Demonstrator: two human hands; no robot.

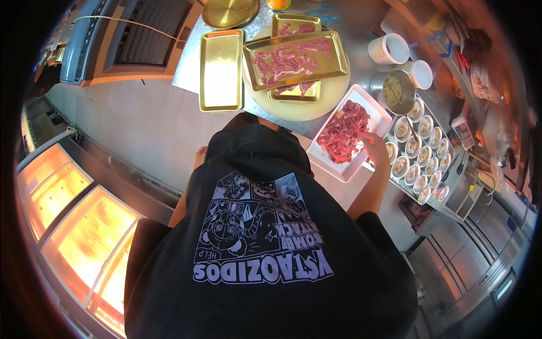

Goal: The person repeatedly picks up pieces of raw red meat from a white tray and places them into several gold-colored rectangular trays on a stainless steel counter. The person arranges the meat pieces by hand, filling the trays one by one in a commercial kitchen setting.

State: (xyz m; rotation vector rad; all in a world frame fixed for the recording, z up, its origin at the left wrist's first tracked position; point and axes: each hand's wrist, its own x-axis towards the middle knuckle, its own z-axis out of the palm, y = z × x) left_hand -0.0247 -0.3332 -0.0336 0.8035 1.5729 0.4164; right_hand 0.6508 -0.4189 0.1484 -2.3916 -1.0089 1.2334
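Observation:
My right hand [375, 148] reaches over the right edge of a white plastic tray [348, 173], its fingertips beside a heap of raw sliced red meat [345, 131]; whether they grip any is unclear. The left hand [200, 156] hangs low by my side, mostly hidden by my black shirt. In front, a gold-coloured metal tray [343, 55] with thin meat slices [292, 59] spread on it lies across other gold trays holding meat. These rest on a round pale board [334, 95]. A bare gold rectangular tray [221, 72] sits left of the board.
A round gold tray [230, 12] is at the table's far left. At right stand white tubs [397, 48] and a metal pot [394, 91] with a pale mixture and a utensil. Beside them, many small filled cups [424, 156] stand in rows. Lit glass-topped cabinets [89, 237] are at lower left.

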